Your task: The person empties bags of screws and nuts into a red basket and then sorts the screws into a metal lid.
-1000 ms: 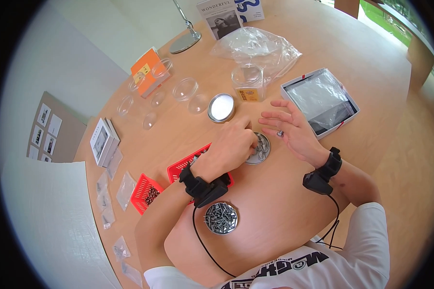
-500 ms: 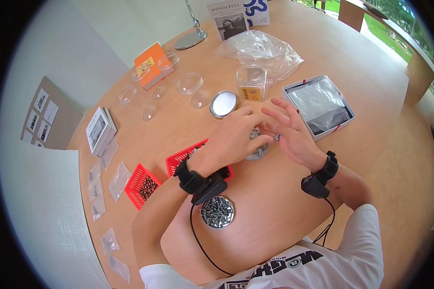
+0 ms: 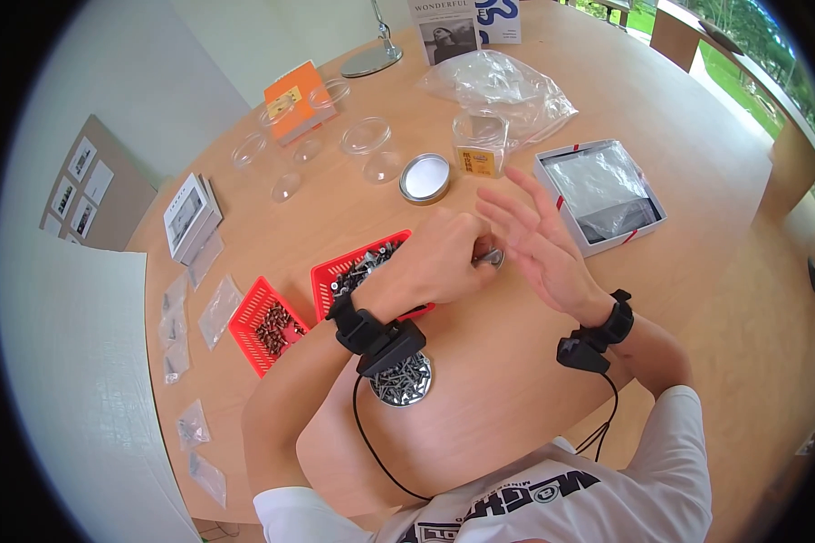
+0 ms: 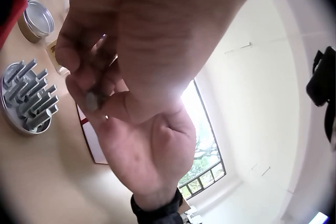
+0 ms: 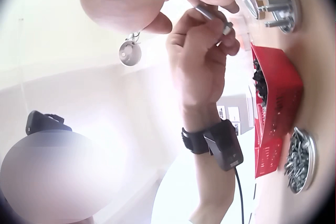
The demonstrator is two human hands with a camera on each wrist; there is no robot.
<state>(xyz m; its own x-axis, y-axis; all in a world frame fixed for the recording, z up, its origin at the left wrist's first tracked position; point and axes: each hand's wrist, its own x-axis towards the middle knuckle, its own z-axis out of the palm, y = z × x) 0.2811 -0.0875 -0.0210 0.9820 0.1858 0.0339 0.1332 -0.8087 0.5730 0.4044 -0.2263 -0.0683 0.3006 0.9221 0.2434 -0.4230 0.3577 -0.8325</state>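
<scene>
My left hand point(image 3: 430, 262) pinches a metal bolt point(image 5: 206, 13) between thumb and fingertips, most plainly seen in the right wrist view. Right beside it, my right hand point(image 3: 543, 249) has its palm turned toward the left hand and its fingers extended. In the left wrist view the two hands overlap, with the bolt's head point(image 4: 92, 101) showing between them. A round tin lid point(image 4: 29, 98) with several bolts standing upright in it lies on the table below the hands; the left hand mostly hides it in the head view.
Left of the hands are a red basket point(image 3: 330, 274) of dark and silver screws, a smaller basket point(image 3: 244, 328) of copper-coloured pieces, and a dish of screws point(image 3: 402, 380). Beyond stand a round tin point(image 3: 425, 178), a clear container point(image 3: 480, 140), clear lids point(image 3: 366, 136) and a white box point(image 3: 647, 237).
The left hand has moved from the tin lid of bolts to the right hand. A bolt seen at the right hand's fingers earlier no longer shows there in the head view. The head view has shifted slightly.
</scene>
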